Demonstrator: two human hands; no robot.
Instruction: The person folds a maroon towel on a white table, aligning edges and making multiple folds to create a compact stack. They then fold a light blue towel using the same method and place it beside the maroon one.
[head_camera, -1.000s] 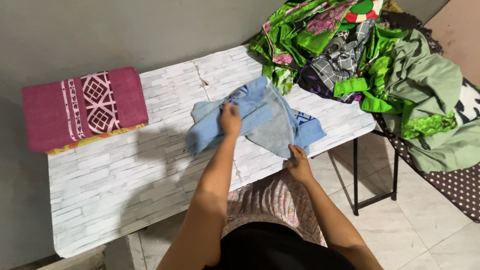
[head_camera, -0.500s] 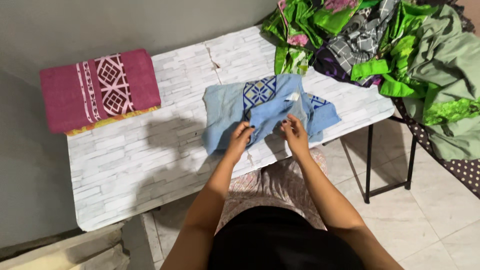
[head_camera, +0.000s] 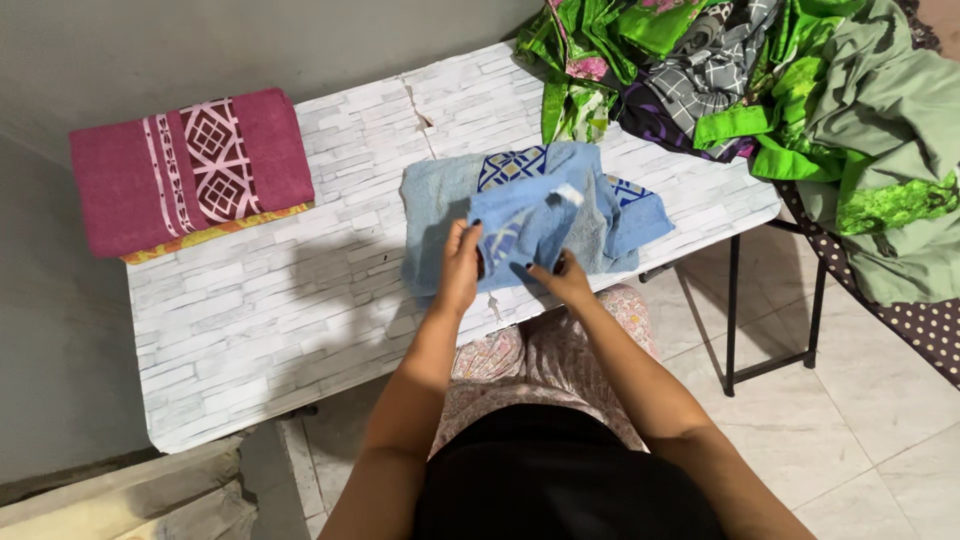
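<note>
Holding a light blue towel (head_camera: 530, 215) at the near edge of the bench (head_camera: 260, 330), we see our left hand (head_camera: 460, 268) pinching its near left corner and our right hand (head_camera: 566, 280) pinching the near right one, each grip closed on the cloth. This towel is soft and pale, partly folded over itself, with a darker blue band of white diamond shapes showing near the top and again on the lifted flap; a small white tag sticks out at its upper edge. We count one blue towel in hand, one folded maroon towel (head_camera: 190, 170) with a pink diamond band lying well apart at the far left, and one heap of green and grey clothes (head_camera: 760, 90) spilling over the right end.
</note>
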